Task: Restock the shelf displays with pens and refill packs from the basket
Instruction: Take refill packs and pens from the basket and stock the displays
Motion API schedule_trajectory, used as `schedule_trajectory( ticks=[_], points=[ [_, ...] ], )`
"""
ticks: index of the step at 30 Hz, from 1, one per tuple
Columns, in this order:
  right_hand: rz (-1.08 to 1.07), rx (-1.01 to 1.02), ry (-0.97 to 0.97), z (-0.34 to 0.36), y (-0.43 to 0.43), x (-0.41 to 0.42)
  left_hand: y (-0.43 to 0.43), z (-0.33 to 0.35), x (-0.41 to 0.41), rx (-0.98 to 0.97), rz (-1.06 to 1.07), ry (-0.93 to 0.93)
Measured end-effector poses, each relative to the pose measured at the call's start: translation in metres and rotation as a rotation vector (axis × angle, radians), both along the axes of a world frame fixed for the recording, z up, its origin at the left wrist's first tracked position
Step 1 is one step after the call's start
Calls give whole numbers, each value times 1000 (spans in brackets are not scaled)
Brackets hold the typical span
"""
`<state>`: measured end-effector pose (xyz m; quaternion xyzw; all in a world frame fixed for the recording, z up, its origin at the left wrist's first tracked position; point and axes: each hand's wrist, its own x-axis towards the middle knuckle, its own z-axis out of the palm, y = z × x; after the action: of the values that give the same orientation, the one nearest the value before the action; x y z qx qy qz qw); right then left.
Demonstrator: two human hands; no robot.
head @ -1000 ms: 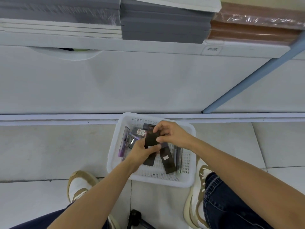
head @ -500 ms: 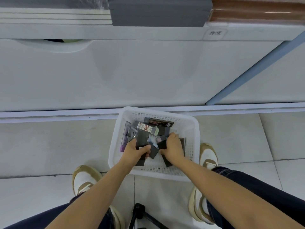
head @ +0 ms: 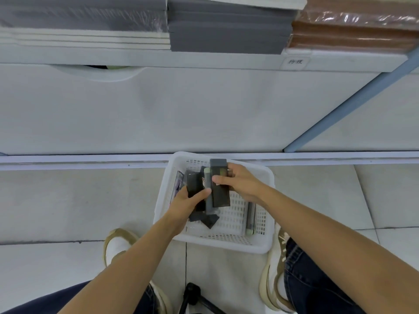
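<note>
Right hand [head: 241, 185] curls round a tall dark box [head: 219, 189], thumb across its face, holding it upright over the basket [head: 226, 245]. Left hand [head: 186, 201] grips a smaller dark pack [head: 193, 184] just beside the box. Behind them the shelf [head: 204, 61] carries a grey stack [head: 229, 35] and a brown wrapped stack [head: 353, 32]. The white basket sits on the floor [head: 68, 200] against the shelf base. More dark packs [head: 209, 220] and a slim green-tipped pack [head: 250, 218] lie inside it.
</note>
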<state>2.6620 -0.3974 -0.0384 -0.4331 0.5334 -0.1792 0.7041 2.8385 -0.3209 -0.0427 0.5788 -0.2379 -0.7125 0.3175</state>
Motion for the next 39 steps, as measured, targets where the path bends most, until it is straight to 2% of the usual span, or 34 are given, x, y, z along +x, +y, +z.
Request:
schedule_trajectory(
  ticks=[2, 7, 12, 18, 24, 26, 29, 32, 34, 37, 39],
  points=[
    [-36, -19, -97, 21, -5, 7, -5, 16, -5, -29, 13, 96],
    [-111, -225, -76, 77, -11, 16, -16, 58, -8, -159, 123, 128],
    [-219, -238, -251, 131, -12, 16, -23, 111, -14, -272, 233, 135],
    [-230, -424, -240, 198, -16, 10, -28, 182, -12, -469, 182, -50],
    [-263, -516, -209, 271, -19, 4, -32, 254, -14, -645, 187, -195],
    [-252, -507, -289, 295, -21, 0, -33, 276, -15, -659, 180, -184],
    [-225, -495, -434, 327, -21, -9, -33, 308, -10, -624, 204, -72],
    [-182, -712, -251, 351, -18, -18, -36, 336, -7, -634, 152, -17],
    [-265, -830, -160, 369, -18, -21, -38, 352, -11, -676, 123, -16],
    [-398, -935, -141, 397, -20, -24, -43, 374, -20, -788, 79, -16],
    [-388, -985, -168, 415, -22, -25, -48, 387, -25, -857, 96, -26]
  ],
)
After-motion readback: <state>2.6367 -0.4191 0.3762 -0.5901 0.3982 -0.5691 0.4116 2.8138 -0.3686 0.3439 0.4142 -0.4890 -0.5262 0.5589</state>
